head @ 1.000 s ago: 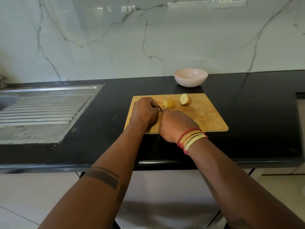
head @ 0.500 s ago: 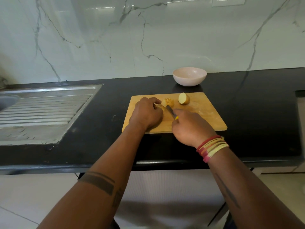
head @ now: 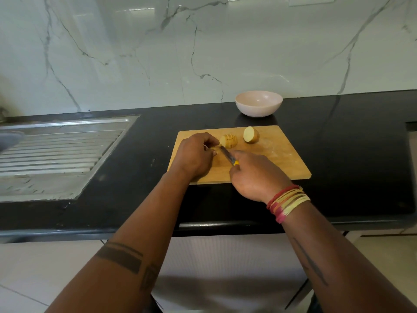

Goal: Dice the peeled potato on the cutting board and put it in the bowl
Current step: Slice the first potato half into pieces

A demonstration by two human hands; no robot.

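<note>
Right hand (head: 255, 175) gripping yellow-handled knife (head: 227, 155); left hand (head: 195, 155), fingers curled, steadying sliced potato half (head: 229, 141) on cutting board (head: 282, 154). Uncut half (head: 251, 134) beside; bowl (head: 258, 103) beyond, empty. Dicing underway; crosswise cuts probably next.

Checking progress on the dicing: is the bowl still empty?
Empty: the bowl shows only its bare inside; both potato pieces lie on the board.

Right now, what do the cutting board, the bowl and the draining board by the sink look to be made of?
The cutting board looks like light wood or bamboo, matte, with a tan grain-like surface. The bowl seems glazed ceramic, though plastic is possible: pale pink, smooth, with a soft sheen. The draining board appears to be brushed stainless steel: grey, ribbed, dully reflective.
</note>
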